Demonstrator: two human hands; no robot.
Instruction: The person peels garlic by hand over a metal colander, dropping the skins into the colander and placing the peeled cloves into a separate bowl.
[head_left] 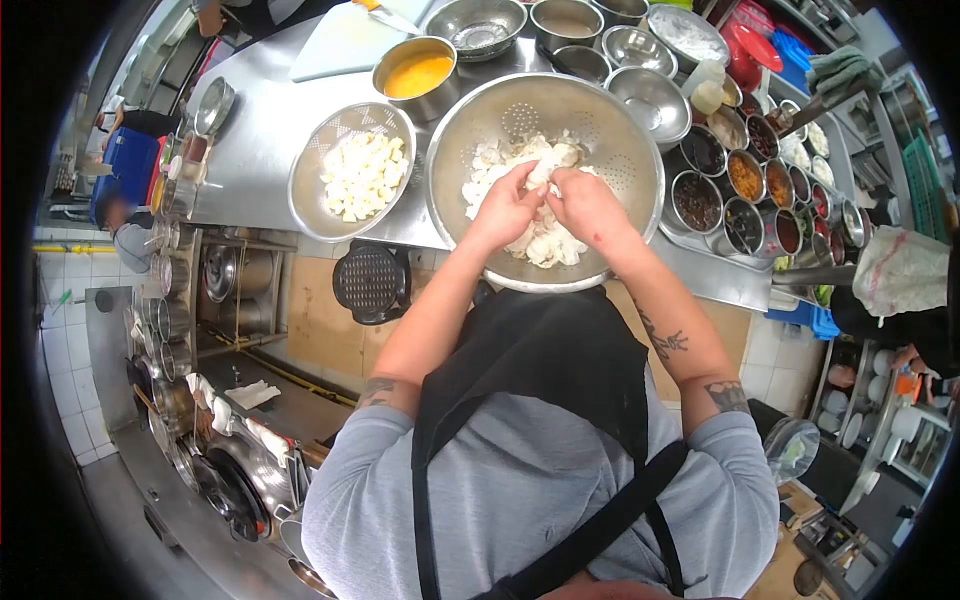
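Note:
A large steel colander (445, 215) stands at the counter's front edge, against my apron. It holds a heap of soft, pale white food pieces (550, 245) whose kind I cannot make out. Above the heap, my left hand (508, 207) and my right hand (592, 208) meet, fingertips pinched together. Between them is a pale white piece (548, 170), partly hidden by the fingers. To the left of my left hand, a smaller perforated bowl (303, 180) contains pale yellow-white chunks (364, 176).
A pot of orange-yellow liquid (418, 76) stands behind the smaller bowl. Steel bowls (648, 100) and several ingredient containers (697, 200) crowd the right side. A knife (385, 14) lies on a white cutting board (345, 42). A black stool (370, 283) is below the counter.

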